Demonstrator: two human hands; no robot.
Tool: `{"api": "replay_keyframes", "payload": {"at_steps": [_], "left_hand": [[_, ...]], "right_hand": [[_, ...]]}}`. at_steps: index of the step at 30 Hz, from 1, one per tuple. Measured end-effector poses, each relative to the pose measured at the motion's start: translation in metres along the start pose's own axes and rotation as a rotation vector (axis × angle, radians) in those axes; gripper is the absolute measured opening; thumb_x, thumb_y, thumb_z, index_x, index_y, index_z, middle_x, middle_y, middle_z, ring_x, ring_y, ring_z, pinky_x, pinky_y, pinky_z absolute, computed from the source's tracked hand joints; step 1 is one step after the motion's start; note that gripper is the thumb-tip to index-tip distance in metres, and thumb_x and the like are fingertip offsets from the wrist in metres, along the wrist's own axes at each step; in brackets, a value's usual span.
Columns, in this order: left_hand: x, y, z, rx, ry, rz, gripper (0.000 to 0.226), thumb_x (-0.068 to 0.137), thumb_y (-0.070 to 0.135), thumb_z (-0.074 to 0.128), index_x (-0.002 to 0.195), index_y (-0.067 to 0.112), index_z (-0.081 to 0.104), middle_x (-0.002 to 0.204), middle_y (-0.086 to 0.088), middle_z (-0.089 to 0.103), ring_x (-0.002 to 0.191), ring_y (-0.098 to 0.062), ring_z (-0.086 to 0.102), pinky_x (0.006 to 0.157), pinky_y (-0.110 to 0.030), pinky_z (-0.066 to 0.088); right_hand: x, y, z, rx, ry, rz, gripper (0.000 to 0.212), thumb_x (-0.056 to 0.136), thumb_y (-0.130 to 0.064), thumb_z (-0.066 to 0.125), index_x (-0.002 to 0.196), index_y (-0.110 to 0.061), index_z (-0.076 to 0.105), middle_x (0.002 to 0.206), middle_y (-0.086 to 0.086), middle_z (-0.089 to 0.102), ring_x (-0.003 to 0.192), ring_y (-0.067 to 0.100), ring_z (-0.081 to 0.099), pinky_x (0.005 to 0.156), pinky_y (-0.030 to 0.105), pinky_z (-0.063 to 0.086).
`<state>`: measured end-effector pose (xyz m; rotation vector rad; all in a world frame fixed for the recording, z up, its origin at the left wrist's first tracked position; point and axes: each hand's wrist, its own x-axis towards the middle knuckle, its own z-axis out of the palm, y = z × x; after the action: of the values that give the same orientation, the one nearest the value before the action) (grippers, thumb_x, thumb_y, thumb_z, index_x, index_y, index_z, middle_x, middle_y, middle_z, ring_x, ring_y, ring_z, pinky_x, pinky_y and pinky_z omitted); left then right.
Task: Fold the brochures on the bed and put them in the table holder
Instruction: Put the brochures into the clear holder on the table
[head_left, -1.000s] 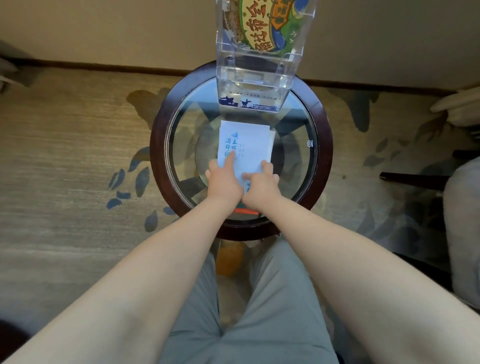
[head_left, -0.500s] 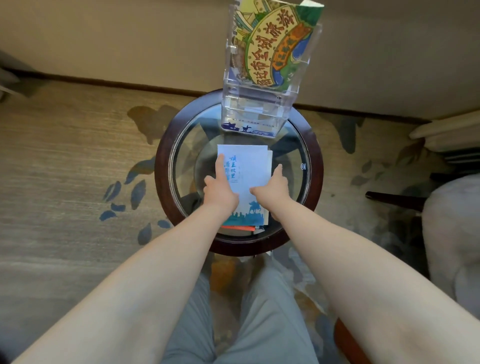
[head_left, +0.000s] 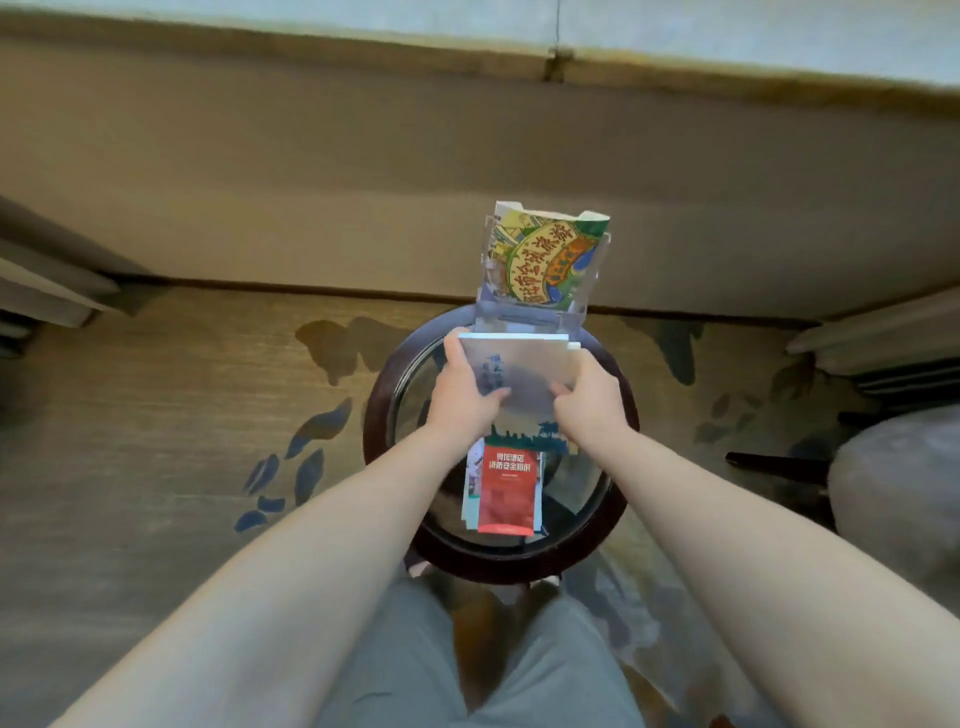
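The folded brochure (head_left: 519, 369) is held up off the glass tabletop (head_left: 589, 499), its top edge just short of the front pocket of the clear holder (head_left: 522, 318). The left hand (head_left: 465, 389) is curled round its left edge with the thumb across the face. The right hand (head_left: 587, 397) pinches the right side lower down. The likeliest trouble is the folded leaves. At the top right corner one layer sits out of line, and if they splay they could catch on the pocket's front lip and buckle. A hard push might also slide or tip the holder on the slick glass, since it looks light and already carries a colourful leaflet (head_left: 545, 260) behind. Dropping low could scuff the red leaflet (head_left: 506, 491) lying nearer the person.
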<state>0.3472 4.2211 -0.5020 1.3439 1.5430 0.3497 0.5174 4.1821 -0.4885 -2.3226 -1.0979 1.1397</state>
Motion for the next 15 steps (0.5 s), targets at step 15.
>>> {"api": "replay_keyframes", "payload": {"at_steps": [15], "left_hand": [[0.046,0.170,-0.096,0.520,0.138,0.509,0.020,0.092,0.013,0.062,0.092,0.024,0.046,0.081,-0.002,0.064,0.075,-0.034,0.058,0.059,-0.036,0.041]], "right_hand": [[0.014,-0.117,-0.129,-0.512,0.292,-0.550,0.061,0.092,-0.004,0.063,0.144,-0.032,0.047,0.119,0.006,0.056,0.078,0.030,0.058,0.064,0.032,0.038]]}}
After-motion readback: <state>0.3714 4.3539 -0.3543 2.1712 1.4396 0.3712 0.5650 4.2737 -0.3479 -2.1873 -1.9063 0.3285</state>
